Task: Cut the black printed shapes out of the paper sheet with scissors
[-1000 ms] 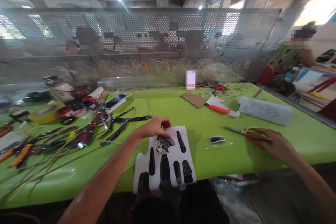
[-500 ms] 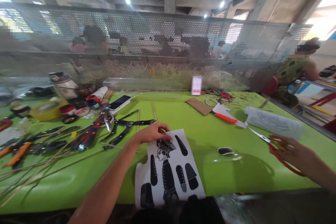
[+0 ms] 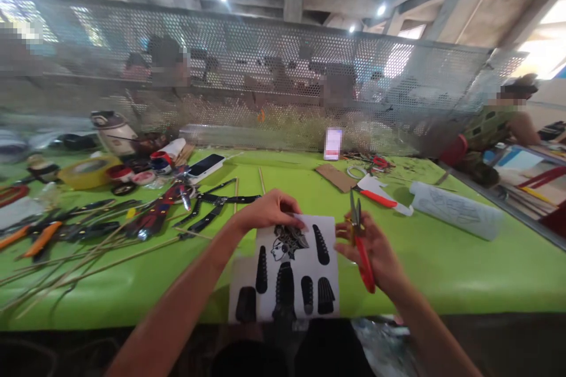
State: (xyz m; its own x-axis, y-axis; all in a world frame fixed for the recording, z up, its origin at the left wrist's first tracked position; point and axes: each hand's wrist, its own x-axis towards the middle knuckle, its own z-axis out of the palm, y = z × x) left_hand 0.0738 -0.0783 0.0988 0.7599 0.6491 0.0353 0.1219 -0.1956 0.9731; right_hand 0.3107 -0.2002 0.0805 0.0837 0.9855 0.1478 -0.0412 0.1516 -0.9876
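Observation:
My left hand [image 3: 273,210] pinches the top edge of a white printed sheet [image 3: 296,247] between thumb and fingers. Printed on the paper are a head in profile with a headdress and several dark, strip-like shapes; its lower end reaches the table's front edge. To the right of the sheet, my right hand [image 3: 382,250] grips scissors [image 3: 364,265] with red handles, their blades pointing up and away from me. The fingertips of that hand are close to the sheet's right edge; whether they touch it I cannot tell.
Left on the green table [image 3: 442,283] lie black jointed strips [image 3: 216,206], thin sticks [image 3: 92,259], pliers [image 3: 42,238], yellow tape [image 3: 91,172] and a phone [image 3: 206,165]. A red-handled knife [image 3: 380,198], brown card [image 3: 335,178] and a rolled translucent sheet [image 3: 457,210] lie right. A person sits far right.
My right hand has brought the scissors left from the table's right side to beside the sheet, blades now upward. The sheet has shifted slightly right with my left hand. The small cut-out is hidden now.

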